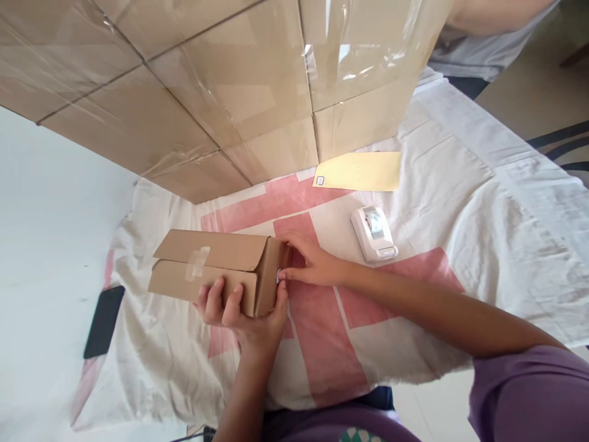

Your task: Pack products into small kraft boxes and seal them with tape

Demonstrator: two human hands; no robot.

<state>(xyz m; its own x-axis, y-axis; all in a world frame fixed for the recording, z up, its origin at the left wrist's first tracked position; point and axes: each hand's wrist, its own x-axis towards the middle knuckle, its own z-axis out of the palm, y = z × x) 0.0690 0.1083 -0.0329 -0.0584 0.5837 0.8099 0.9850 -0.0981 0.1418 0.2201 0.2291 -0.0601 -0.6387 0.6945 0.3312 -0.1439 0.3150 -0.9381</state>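
A small brown cardboard box [216,252] lies slightly tilted on the cloth, its top flaps joined by a strip of clear tape [197,263]. My left hand [248,319] grips its near side and right end, with fingers over the top flap and the thumb along the end face. At that end, my right hand [306,261] has its thumb on a small white sticker [278,275], while its fingers reach around the far corner. To the right lies a yellow sheet [361,172] bearing one small white sticker [320,180].
A tall stack of cardboard boxes [184,116] wrapped in clear film stands behind. On the cloth [442,202] sits a white device [373,233] with a clear window. A black phone-like slab [105,321] is at the left edge. Another person's arm [492,15] shows at top right.
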